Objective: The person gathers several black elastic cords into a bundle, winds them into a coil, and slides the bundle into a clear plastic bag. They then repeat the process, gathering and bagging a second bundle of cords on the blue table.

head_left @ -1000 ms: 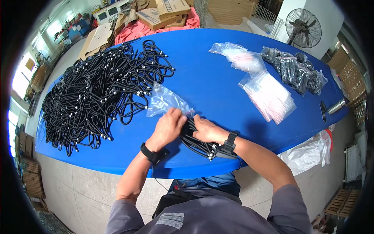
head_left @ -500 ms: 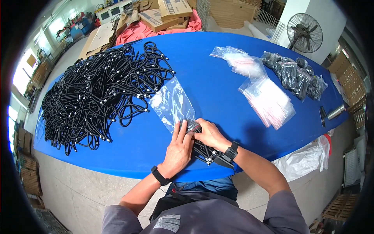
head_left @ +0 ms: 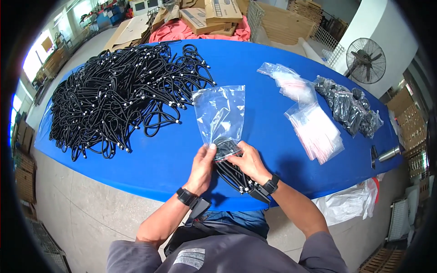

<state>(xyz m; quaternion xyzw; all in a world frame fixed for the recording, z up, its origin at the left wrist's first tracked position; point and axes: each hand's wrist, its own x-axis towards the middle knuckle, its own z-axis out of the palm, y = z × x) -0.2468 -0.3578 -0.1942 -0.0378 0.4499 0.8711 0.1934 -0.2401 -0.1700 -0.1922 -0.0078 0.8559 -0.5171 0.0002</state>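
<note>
A clear zip bag (head_left: 220,111) lies in front of me, its red-striped mouth towards my body. The looped ends of a bundle of black elastic cords (head_left: 229,175) sit inside the mouth, while their white-tipped ends stick out below it. My left hand (head_left: 202,167) is closed on the bag's left edge, thumb on top of the plastic. My right hand (head_left: 249,162) grips the cords at the right side of the mouth; some of its fingertips are hidden under the plastic.
A big heap of black cords (head_left: 118,98) covers the left of the blue table (head_left: 182,179). To the right lie a stack of unfilled bags (head_left: 317,129), filled bags (head_left: 348,107) and a metal cylinder (head_left: 389,154). A fan (head_left: 365,60) stands beyond the far right edge.
The bag has turned more upright and the cord loops show further inside it. My left hand has shifted from lying over the bag's mouth to pinching its left edge.
</note>
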